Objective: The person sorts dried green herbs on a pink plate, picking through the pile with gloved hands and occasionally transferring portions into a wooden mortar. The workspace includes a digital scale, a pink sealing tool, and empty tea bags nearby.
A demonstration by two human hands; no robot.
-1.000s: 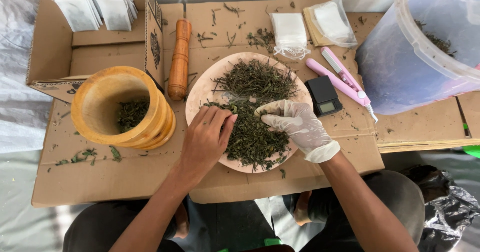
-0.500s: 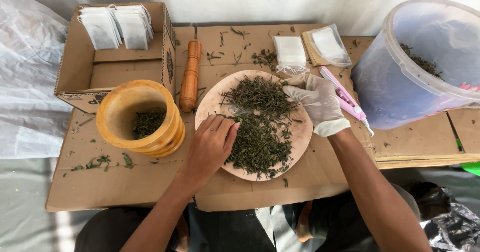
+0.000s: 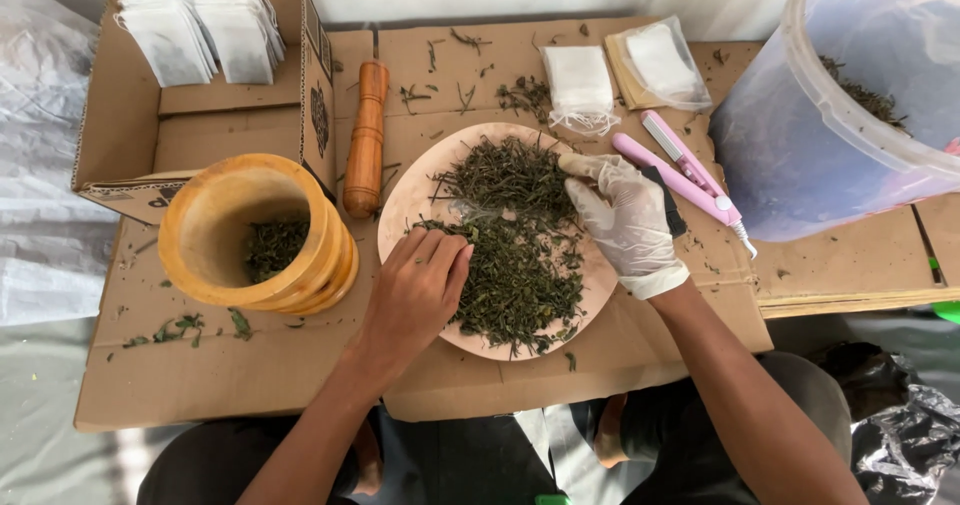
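- The left hand [image 3: 415,295], bare, lies palm down on the dried green herbs [image 3: 515,255]; fingers are curled loosely, tips pressed into the near-left part of the heap. It is not a fist and I see nothing gripped inside.
- The right hand [image 3: 625,220] wears a thin whitish glove; fingers are stretched, a bit spread, resting flat on the right side of the herbs, w/ the index pointing to the far edge of the pile. It is relaxed and holds nothing.
- The herbs fill a round pale wooden plate [image 3: 410,200], which is under both hands; the heap sits between the 2 hands and reaches beyond the fingertips.
- Left of the left hand, close by, stands a yellow wooden mortar [image 3: 215,230] w/ some herbs at its bottom. A wooden pestle [image 3: 365,140] lies beyond the left hand, just beside the plate rim.
- Further beyond-left there is a cardboard box [image 3: 190,130] w/ white filter bags [image 3: 200,35] at its back.
- Right next to the right hand: a pink sealing tool [image 3: 685,180], and a small dark device [image 3: 668,205] mostly hidden behind the glove.
- Beyond the right hand are more white bags [image 3: 580,85], some in a clear pouch [image 3: 662,65].
- Far right of the right hand: a big translucent bucket [image 3: 800,155], a few herbs inside.
- All rests on flattened cardboard [image 3: 250,365], w/ loose herb bits scattered.
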